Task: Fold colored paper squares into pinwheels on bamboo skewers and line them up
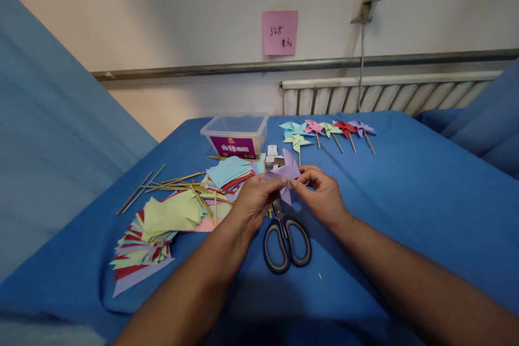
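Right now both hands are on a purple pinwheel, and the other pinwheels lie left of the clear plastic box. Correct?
Not quite: the head view shows the other pinwheels right of the clear plastic box. The left hand and right hand are on a purple pinwheel.

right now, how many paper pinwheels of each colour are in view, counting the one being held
Light blue pinwheel: 1
Pink pinwheel: 1
Light green pinwheels: 2
Red pinwheel: 1
Purple pinwheels: 2, one of them held
Total: 7
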`<state>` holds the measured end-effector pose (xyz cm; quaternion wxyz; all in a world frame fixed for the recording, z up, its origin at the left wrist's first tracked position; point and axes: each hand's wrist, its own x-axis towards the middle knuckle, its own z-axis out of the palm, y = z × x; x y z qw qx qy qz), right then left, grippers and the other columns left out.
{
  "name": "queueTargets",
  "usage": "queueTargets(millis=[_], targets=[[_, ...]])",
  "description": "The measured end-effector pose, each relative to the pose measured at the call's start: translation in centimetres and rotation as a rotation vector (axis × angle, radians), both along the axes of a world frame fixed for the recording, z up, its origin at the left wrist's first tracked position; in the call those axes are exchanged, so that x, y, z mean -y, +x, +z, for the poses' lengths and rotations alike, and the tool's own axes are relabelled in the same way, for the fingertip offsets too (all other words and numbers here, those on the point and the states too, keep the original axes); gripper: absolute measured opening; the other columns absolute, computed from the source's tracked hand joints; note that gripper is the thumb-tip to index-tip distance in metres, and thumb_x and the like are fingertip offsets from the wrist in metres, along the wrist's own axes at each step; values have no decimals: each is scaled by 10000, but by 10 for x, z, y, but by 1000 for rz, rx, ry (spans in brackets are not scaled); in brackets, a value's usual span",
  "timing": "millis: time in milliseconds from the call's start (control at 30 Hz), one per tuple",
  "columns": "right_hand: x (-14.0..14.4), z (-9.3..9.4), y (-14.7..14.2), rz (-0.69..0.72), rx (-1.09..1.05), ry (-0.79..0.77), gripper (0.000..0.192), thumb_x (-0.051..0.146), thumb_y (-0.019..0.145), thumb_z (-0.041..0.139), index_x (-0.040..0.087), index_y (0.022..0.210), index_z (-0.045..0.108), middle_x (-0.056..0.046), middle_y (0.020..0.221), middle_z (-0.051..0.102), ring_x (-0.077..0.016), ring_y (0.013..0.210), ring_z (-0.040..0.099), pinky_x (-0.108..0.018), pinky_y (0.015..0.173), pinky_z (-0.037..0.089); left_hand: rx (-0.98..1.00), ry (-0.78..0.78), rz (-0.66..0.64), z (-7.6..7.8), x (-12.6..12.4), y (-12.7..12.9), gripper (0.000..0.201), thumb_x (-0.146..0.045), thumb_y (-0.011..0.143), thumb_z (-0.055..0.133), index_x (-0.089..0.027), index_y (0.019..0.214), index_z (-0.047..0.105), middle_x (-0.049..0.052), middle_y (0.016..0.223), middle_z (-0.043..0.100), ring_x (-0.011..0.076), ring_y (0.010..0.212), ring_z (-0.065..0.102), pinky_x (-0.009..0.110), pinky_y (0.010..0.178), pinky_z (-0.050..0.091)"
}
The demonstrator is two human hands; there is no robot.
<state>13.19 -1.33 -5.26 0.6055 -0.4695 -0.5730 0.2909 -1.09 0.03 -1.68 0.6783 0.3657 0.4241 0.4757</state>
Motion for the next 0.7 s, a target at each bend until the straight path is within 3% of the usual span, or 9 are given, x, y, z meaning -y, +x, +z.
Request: queueTargets(millis=[233, 700], targets=[[0, 0, 0, 0, -10, -34, 172, 334, 743, 697, 195, 650, 656, -55, 933, 660, -182, 854, 622, -325, 803, 476, -41, 5, -6, 2, 1, 0, 244, -189, 578, 793, -171, 809, 716, 51, 791, 726, 184, 693, 650, 295, 663, 521], [0, 1, 0, -6, -9, -52, 197, 343, 735, 690, 190, 619, 644, -59, 900, 665, -185, 820, 621, -331, 776, 469, -34, 10, 22, 1, 1, 1, 149, -121, 585, 789, -153, 710, 714, 74, 737, 717, 181, 628, 636, 290, 626, 504]])
